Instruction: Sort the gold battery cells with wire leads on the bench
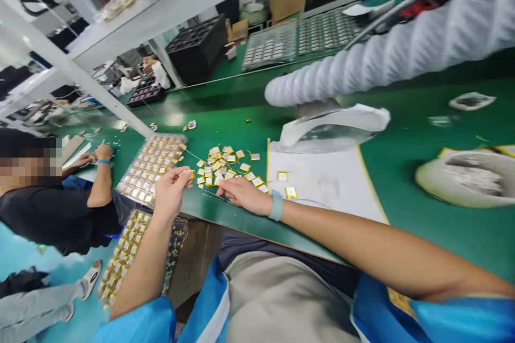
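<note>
Between the thumb and fingers of my left hand (173, 192) is a small flat battery cell (192, 174) with yellow edging, held just above the bench. My right hand (243, 194), with a pale blue band on its wrist, reaches in from the right. Its fingers are pinched together at the near edge of a loose pile of silver-and-yellow battery cells (229, 158); what they grip, if anything, is hidden. Left of the pile, a clear tray (139, 174) holds rows of cells. Two more cells (290, 192) lie on a white sheet (317, 177) to the right.
A ribbed grey hose (362, 59) hangs over the bench (406, 144), above a clear-and-white hood (336, 123). Another filled tray (124, 257) is below the bench edge. A white roll-shaped container (434, 179) stands right. A co-worker (52, 198) sits left; trays (269, 48) lie behind.
</note>
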`<state>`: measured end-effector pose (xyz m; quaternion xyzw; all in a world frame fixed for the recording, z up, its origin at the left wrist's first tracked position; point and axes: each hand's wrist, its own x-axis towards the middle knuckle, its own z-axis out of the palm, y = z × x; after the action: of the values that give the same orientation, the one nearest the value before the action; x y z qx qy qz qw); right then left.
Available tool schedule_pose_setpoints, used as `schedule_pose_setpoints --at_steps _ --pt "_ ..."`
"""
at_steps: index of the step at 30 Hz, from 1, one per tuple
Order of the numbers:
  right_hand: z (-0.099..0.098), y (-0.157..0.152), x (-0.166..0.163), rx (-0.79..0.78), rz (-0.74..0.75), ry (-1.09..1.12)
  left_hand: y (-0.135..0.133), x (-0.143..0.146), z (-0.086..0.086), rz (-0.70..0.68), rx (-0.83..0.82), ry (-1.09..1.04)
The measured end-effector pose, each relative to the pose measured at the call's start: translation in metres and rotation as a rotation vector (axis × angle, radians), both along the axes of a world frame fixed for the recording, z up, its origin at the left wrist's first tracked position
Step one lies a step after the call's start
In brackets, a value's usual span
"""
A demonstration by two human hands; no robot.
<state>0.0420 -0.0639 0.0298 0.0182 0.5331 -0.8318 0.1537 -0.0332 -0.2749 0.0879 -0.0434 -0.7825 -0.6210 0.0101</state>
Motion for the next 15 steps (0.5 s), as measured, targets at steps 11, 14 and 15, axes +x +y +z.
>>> schedule_pose_setpoints --at_steps 11,14,15 --pt "0.002 0.001 -0.006 0.031 -0.168 0.064 0.077 -0.007 -0.032 -0.061 0.308 -0.105" --pt "-0.008 -0.002 -0.005 0.068 -0.249 0.052 0.085 -0.027 -0.035 0.018 0.342 -0.070" --pt "-0.011 -0.004 -0.005 0.080 -0.270 0.050 0.089 -0.032 -0.037 0.028 0.343 -0.067"
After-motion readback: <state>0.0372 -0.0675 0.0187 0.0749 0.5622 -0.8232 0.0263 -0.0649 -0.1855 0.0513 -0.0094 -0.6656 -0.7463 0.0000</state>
